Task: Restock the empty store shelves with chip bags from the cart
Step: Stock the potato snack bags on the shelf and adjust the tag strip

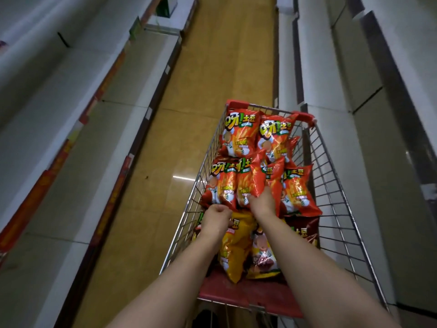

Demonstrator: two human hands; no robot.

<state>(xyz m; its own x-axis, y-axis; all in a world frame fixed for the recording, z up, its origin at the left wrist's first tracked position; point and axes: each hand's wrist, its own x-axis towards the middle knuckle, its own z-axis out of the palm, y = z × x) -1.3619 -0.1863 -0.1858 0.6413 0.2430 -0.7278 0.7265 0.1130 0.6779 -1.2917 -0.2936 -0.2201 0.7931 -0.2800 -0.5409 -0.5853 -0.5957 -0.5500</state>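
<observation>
Bare shelves [71, 129] flanked the aisle — chip bags [238, 136] filled the cart [248, 293]. Right grip [262, 200] clutched a red bag [256, 179] mid-cart; left grip [216, 215] curled near the cart's left edge — hold undetermined.

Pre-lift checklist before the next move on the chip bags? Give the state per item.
1. Right hand grips a bag: ok, its fingers curl round the lower end of a red bag.
2. Left hand grips a bag: cannot tell. Its fingers are curled at the bottom edge of the left red bag, but the hold is unclear.
3. Gripped bag free of its neighbours: not ok, it overlaps other red bags.
4. Shelf space: ok, the left shelf shows no goods.
5. Stock in the cart: ok, yellow bags lie below the hands too.
</observation>
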